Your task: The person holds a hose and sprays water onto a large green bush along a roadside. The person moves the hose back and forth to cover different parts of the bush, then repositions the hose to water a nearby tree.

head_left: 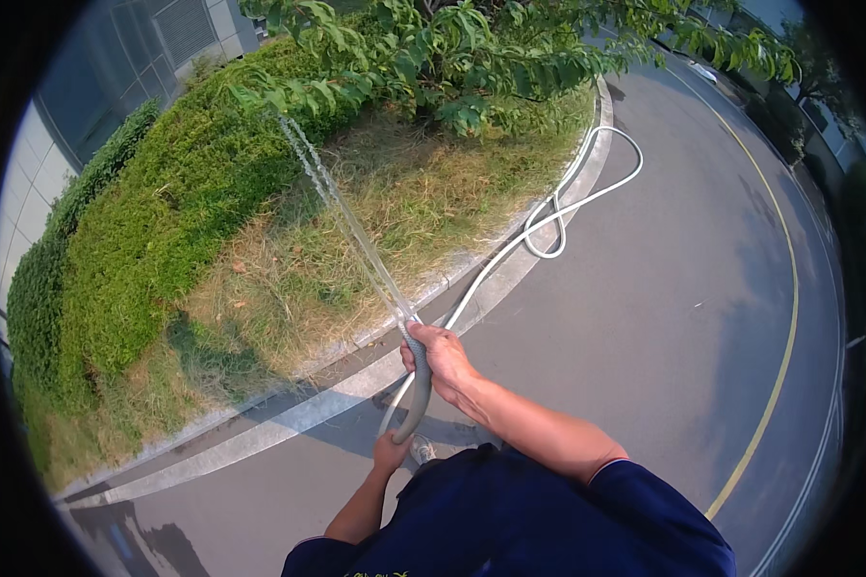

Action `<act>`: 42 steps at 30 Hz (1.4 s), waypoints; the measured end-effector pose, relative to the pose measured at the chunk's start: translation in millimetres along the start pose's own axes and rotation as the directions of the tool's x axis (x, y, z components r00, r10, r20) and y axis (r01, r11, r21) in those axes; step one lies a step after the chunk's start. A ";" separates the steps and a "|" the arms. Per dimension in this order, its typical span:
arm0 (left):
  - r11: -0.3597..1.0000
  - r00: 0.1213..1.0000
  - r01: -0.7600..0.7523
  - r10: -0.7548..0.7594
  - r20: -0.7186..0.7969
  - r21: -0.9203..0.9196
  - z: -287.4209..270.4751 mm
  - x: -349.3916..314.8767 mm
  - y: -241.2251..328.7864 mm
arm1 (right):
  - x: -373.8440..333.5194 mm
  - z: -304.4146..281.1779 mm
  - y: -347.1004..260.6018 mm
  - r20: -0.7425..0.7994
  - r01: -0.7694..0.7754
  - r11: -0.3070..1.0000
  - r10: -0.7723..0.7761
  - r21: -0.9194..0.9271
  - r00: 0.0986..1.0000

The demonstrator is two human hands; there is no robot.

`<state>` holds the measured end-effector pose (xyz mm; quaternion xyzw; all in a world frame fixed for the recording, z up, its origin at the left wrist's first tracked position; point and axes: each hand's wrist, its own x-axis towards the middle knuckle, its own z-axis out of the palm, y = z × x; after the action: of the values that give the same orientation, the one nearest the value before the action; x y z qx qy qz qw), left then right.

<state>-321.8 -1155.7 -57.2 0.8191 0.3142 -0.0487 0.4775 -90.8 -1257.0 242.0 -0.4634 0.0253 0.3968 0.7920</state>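
Observation:
A grey hose (418, 389) is held up in front of me by both hands. My right hand (438, 358) is closed around it near its open end, with the thumb up at the mouth. Lower down, my left hand (389, 452) grips the same hose. From the mouth a stream of water (342, 202) shoots forward and to the left, toward the hedge and the tree's leaves. The rest of the hose, a pale length (496, 258), runs along the kerb and loops on the road at the far right.
A trimmed green hedge (164, 231) and dry grass (269, 279) lie beyond the stone kerb (356, 385). A leafy tree (452, 58) overhangs the bed. The grey road (645, 317) with a yellow line (789, 337) curves along the right. A building (115, 58) stands at the far left.

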 end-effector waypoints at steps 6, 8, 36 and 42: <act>0.943 0.996 0.045 -0.068 0.058 0.329 53.1 -15.8 56.2 | -18.0 -118.6 -44.8 -0.032 -0.001 0.997 0.003 0.077 0.999; 0.949 0.998 0.043 -0.052 0.022 0.313 89.4 -21.3 80.9 | -31.3 -172.7 -59.4 -0.022 -0.026 0.997 0.028 0.073 0.999; 0.786 0.960 -0.227 0.083 0.267 0.575 623.5 249.9 564.9 | -6.5 -786.5 -539.1 -0.393 0.267 0.963 -0.238 0.021 0.888; 0.758 0.960 -0.242 0.099 0.260 0.606 729.7 316.0 693.8 | 23.9 -895.9 -679.0 -0.388 0.324 0.946 -0.287 0.031 0.876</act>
<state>480.4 -1841.4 -49.2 0.9468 0.1503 -0.1947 0.2078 661.7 -2091.8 207.0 -0.4913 0.1229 0.1680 0.8457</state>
